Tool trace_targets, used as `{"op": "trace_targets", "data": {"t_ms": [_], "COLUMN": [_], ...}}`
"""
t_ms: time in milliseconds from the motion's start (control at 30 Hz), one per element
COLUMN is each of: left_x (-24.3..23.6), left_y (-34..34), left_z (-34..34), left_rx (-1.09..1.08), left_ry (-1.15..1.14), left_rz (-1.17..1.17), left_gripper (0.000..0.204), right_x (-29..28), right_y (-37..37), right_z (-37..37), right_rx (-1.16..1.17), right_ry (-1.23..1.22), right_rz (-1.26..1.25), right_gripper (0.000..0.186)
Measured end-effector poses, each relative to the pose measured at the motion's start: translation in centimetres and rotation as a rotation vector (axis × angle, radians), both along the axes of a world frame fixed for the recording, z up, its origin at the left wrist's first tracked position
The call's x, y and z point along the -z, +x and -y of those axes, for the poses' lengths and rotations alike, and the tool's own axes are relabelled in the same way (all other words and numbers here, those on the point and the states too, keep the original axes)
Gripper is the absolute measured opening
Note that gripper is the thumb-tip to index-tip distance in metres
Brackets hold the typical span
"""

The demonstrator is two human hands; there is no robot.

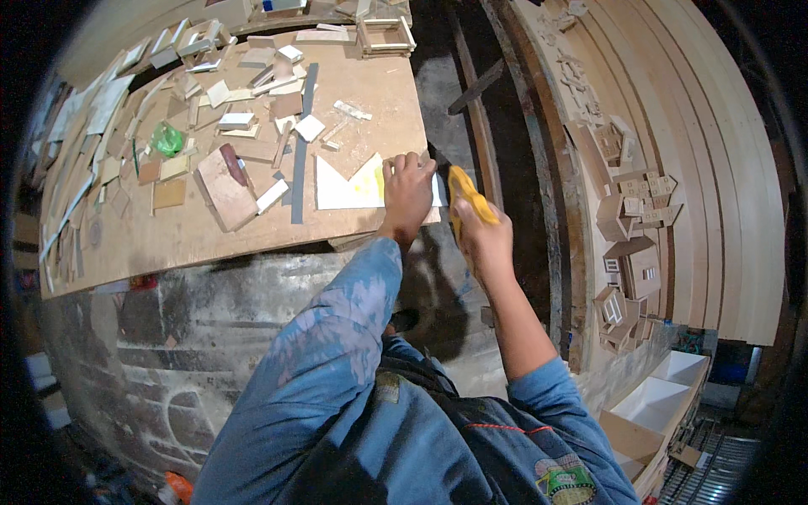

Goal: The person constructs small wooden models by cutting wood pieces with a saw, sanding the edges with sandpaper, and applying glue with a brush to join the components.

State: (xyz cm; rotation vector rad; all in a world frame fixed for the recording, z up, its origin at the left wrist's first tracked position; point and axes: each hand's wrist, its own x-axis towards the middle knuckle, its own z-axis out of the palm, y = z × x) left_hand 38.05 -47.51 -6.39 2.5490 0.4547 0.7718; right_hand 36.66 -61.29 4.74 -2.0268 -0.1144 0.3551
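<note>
At the right edge of the worktable, a white board (pixel 337 192) with a V-shaped notch and yellow marks lies flat, its right end reaching past the edge. My left hand (pixel 408 189) presses down on it with curled fingers. Just to the right, off the table's side, my right hand (pixel 486 240) is closed round the yellow handle of a handsaw (pixel 463 189). The handle is upright beside the board's end. Its blade is hardly visible against the dark gap, so I cannot tell whether it touches the board.
Wood offcuts (pixel 227 181), a green plastic bag (pixel 167 139) and a dark grey strip (pixel 305 143) lie on the worktable (pixel 160 244). A wooden frame (pixel 385 38) stands at its far corner. Right of the gap, small wooden house models (pixel 637 269) rest beside long planks (pixel 699 168).
</note>
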Motion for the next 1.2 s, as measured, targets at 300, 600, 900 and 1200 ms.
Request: {"op": "trace_targets", "data": {"t_ms": [300, 600, 900, 1200], "left_x": [0.9, 0.7, 1.1, 0.9], "left_y": [0.0, 0.1, 0.4, 0.3], "left_z": [-0.6, -0.2, -0.4, -0.3], "left_rx": [0.0, -0.007, 0.003, -0.037], "left_ry": [0.028, 0.015, 0.039, 0.039], "left_rz": [-0.009, 0.056, -0.035, -0.045], "left_gripper": [0.016, 0.013, 0.012, 0.014], "right_x": [-3.8, -2.1, -4.2, 7.3], "right_y": [-4.1, 0.1, -4.8, -2.0], "right_z": [3.8, 0.6, 4.4, 6.3], "right_rx": [-0.041, -0.046, -0.07, 0.253], "right_ry": [-0.047, -0.16, -0.049, 0.34], "right_rz": [0.049, -0.059, 0.12, -0.235], "right_gripper": [0.032, 0.037, 0.037, 0.024]}}
